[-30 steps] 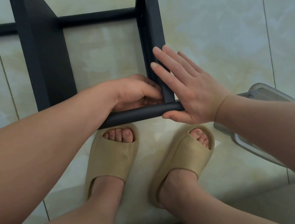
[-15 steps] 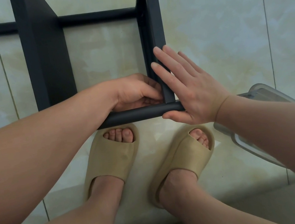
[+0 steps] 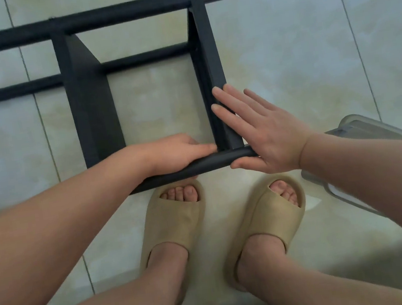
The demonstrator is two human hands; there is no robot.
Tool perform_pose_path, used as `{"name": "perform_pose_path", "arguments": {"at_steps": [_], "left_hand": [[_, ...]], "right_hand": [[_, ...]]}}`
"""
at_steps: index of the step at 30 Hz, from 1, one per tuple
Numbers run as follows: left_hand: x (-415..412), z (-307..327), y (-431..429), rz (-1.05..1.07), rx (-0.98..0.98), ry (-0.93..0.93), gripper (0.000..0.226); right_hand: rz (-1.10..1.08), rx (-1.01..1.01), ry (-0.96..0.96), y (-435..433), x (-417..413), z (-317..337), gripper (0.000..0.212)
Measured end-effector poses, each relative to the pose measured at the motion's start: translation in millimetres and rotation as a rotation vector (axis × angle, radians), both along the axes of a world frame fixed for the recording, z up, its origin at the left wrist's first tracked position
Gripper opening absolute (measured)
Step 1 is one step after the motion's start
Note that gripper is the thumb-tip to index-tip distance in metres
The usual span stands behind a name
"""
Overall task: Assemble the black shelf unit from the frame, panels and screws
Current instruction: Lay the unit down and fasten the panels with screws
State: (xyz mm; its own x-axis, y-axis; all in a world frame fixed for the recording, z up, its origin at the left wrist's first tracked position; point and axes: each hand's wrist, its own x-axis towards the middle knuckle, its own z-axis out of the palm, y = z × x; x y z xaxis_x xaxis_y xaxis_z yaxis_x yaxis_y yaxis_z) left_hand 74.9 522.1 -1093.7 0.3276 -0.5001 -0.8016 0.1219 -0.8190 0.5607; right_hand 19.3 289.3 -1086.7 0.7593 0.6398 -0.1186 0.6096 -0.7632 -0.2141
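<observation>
The black frame [image 3: 123, 12] runs off the left edge.

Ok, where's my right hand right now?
Head view, right of centre: the right hand lies flat, fingers straight, against the black shelf panel where it meets the round black tube.

Pale glossy marbled floor tiles [image 3: 296, 48], softly lit.

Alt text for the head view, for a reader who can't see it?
A person's left hand grips the near tube of a black shelf frame on a tiled floor, while the right hand presses flat against the end panel at that corner. Beige slippers show below.
</observation>
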Motion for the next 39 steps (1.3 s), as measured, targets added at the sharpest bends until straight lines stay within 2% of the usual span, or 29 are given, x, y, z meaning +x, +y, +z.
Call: {"name": "perform_pose_path", "arguments": {"at_steps": [2,3,7,11,15,19,25,30,39], "left_hand": [[-1,19,16,-0.069,0.097,0.091,0.062],[-2,28,22,-0.133,0.128,0.097,0.061],[-8,57,22,-0.41,0.231,-0.176,0.038],[0,88,20,-0.42,0.272,-0.343,0.037],[23,139,25,-0.335,0.264,-0.558,0.039],[40,197,30,-0.314,0.227,-0.702,0.035],[36,246,27,-0.323,0.154,-0.798,0.024],[23,242,20,-0.214,0.103,-0.81,0.017],[41,202,9,-0.164,0.168,-0.863,0.019]], "right_hand": [[-0.006,-0.077,0.051,1,0,11,0.095],[-0.007,-0.139,0.087,3,2,18,0.096],[-0.032,-0.411,0.197,16,17,51,0.1],[-0.092,-0.488,0.257,39,36,91,0.087],[-0.193,-0.412,0.198,50,41,139,0.049],[-0.38,-0.262,0.119,53,33,181,0.034],[-0.625,-0.086,0.065,55,10,224,0.033],[-0.7,-0.055,0.033,59,-2,231,0.036],[-0.612,-0.036,0.121,52,15,201,0.051]]}}
